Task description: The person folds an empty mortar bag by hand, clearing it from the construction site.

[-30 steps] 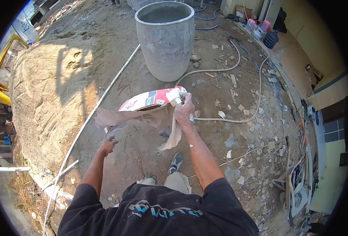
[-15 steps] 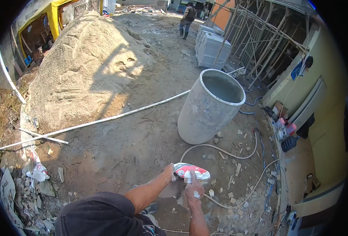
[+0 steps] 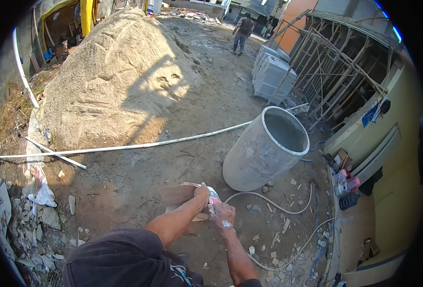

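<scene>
A paper bag point(image 3: 179, 195), brown on one side with white and red print on the other, hangs between my two hands at the lower middle. My left hand point(image 3: 202, 192) is closed on its upper edge. Just to the right, my right hand point(image 3: 222, 215), smeared with something white, grips the printed part. Whatever the bag contains is hidden. Beyond my hands a tall, stained white drum point(image 3: 257, 155) stands on the dirt with greyish liquid inside.
A sand pile point(image 3: 106, 86) rises at the left. A long white pipe point(image 3: 139, 146) crosses the ground. A hose point(image 3: 278, 209) curls right of my hands. Stacked pale blocks point(image 3: 272, 79), scaffolding poles point(image 3: 324, 71) and a walking person point(image 3: 243, 33) are farther back.
The bag has swung left and its brown side now shows. My hands have shifted slightly left and up. The view has tilted, and the distant person has turned and moved.
</scene>
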{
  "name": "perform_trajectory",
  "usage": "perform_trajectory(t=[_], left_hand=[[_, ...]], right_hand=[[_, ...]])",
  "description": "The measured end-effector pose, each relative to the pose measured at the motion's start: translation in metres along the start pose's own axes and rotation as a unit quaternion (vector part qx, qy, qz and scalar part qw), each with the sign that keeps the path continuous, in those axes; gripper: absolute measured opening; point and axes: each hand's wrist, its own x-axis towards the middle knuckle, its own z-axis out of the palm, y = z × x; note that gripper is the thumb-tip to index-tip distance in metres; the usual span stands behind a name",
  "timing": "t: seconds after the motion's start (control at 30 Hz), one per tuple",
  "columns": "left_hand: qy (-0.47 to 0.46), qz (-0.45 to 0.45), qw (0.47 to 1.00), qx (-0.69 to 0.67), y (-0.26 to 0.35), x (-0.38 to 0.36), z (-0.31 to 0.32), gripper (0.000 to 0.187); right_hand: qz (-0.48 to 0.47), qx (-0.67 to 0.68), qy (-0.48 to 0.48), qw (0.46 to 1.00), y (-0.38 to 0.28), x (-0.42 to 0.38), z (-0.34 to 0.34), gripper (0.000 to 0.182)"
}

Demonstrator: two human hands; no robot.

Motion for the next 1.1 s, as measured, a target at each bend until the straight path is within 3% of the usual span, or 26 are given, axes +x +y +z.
perform_trajectory(t=[0.07,0.17,0.23,0.27,0.33,0.37,0.5,0.57,0.63,0.7,0.77,0.83,0.93,0.97,1.1], left_hand=[[0.010,0.004,1.000,-0.016,0.010,0.029,-0.018,0.064],[0.089,0.108,0.971,0.193,0.010,0.105,-0.032,0.064],[0.124,0.077,0.983,0.107,0.017,0.135,-0.079,0.061],[0.120,0.034,0.989,-0.080,0.025,0.132,-0.109,0.060],[0.155,0.019,0.960,-0.233,0.035,0.135,-0.142,0.058],[0.172,0.032,0.957,-0.229,0.032,0.147,-0.156,0.058],[0.209,0.111,0.943,-0.235,0.041,0.253,-0.198,0.054],[0.237,0.179,0.901,-0.316,0.069,0.220,-0.235,0.051],[0.229,0.183,0.914,-0.279,0.087,0.258,-0.292,0.044],[0.140,0.164,0.895,-0.391,0.109,0.195,-0.311,0.041],[0.061,0.183,0.912,-0.363,0.120,0.102,-0.333,0.039],[-0.077,0.248,0.909,-0.325,0.122,0.109,-0.354,0.036],[-0.155,0.283,0.893,-0.312,0.124,0.057,-0.356,0.030],[-0.186,0.304,0.880,-0.316,0.125,0.053,-0.360,0.028],[-0.166,0.316,0.909,-0.214,0.108,0.034,-0.390,0.034]], right_hand=[[-0.057,0.041,-0.009,0.997,-0.007,0.024,0.012,0.017],[-0.106,0.076,-0.009,0.991,-0.025,0.056,0.015,0.016],[-0.177,0.133,0.005,0.975,-0.059,0.065,-0.011,0.017],[-0.210,0.151,0.011,0.966,-0.061,0.070,-0.023,0.017],[-0.158,0.131,0.003,0.979,-0.056,0.069,-0.018,0.019],[-0.129,0.123,-0.006,0.984,-0.054,0.060,-0.019,0.020],[-0.176,0.088,-0.063,0.978,-0.034,0.060,-0.042,0.021],[-0.166,0.061,-0.056,0.983,-0.006,0.046,-0.048,0.021],[-0.151,0.027,-0.067,0.986,0.019,0.026,-0.057,0.022],[-0.126,-0.020,-0.095,0.987,0.041,0.009,-0.070,0.023],[-0.098,-0.064,-0.110,0.987,0.061,-0.003,-0.074,0.024],[-0.080,-0.096,-0.114,0.986,0.079,-0.023,-0.076,0.025],[-0.022,-0.127,-0.132,0.983,0.081,-0.018,-0.079,0.022],[-0.030,-0.137,-0.099,0.985,0.087,-0.020,-0.075,0.023],[-0.001,-0.146,-0.013,0.989,0.095,-0.008,-0.079,0.026]])
